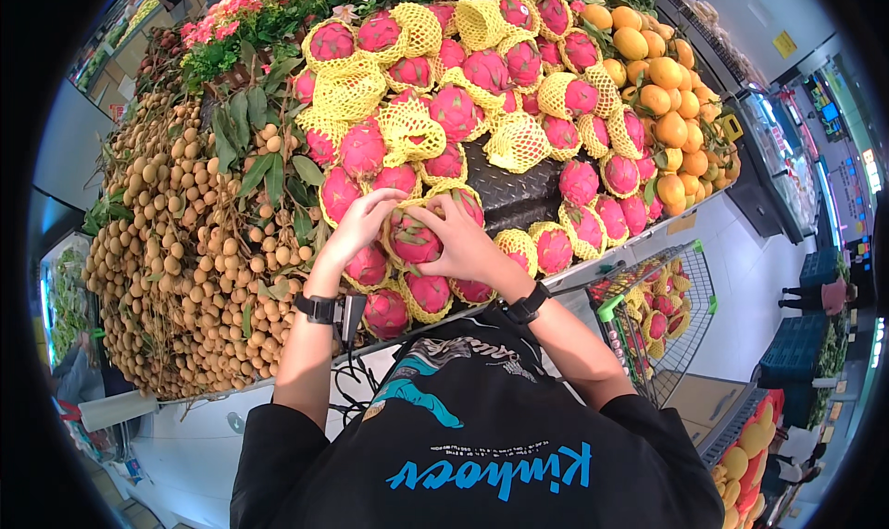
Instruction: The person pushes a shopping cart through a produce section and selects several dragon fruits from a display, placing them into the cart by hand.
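Both of my hands are cupped around one pink dragon fruit [414, 240] at the near side of the display. My left hand [363, 221] curls over its left side, and my right hand [460, 242] wraps its right side with thumb and fingers. A yellow foam net shows around the edge of this fruit. More dragon fruits [454, 112] in yellow foam nets lie all around, some touching my fingers. An empty foam net [517, 143] lies on the black textured tray [505, 195] to the right of my hands.
Bunches of longans [194, 251] with leaves fill the left of the stand. Orange citrus fruits [671, 103] are piled at the right. Pink flowers [236, 18] stand at the back. A shopping cart [685, 344] with netted dragon fruits stands at the right front.
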`<state>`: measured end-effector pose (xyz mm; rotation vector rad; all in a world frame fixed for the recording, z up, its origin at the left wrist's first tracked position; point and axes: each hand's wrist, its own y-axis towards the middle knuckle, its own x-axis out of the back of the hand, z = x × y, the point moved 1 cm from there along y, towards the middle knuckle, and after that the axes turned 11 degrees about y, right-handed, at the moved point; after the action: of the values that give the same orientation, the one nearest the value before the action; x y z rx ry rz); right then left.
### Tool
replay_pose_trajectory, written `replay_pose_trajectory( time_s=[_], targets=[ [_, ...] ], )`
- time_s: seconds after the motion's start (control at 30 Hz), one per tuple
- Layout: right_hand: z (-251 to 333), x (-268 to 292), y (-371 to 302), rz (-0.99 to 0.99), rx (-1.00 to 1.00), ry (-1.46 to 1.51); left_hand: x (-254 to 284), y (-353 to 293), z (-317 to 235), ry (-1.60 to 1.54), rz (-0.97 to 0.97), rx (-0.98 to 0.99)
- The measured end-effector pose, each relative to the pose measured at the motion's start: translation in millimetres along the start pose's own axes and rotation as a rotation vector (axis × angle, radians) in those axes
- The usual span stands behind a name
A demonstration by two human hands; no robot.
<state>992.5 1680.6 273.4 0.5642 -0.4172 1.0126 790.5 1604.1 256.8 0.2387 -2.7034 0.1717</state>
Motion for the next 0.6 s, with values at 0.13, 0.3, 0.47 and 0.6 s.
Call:
replay_pose_trajectory(
  time_s=[0.13,0.3,0.47,0.6],
  targets=[
    [1.5,0.9,1.8,-0.001,0.031,-0.059,3.9,8.9,-4.1,-0.038,0.095,-0.014],
    [-0.1,7.6,4.1,0.034,-0.019,-0.051,17.5,20.6,-7.7,-0.007,0.294,0.268],
    [2.1,13.6,0.7,0.054,0.001,-0.109,14.7,22.3,-5.9,0.018,0.184,0.31],
    [1.9,17.1,-5.7,0.017,0.13,-0.136,11.5,18.7,-2.5,-0.112,0.06,0.378]
  ],
)
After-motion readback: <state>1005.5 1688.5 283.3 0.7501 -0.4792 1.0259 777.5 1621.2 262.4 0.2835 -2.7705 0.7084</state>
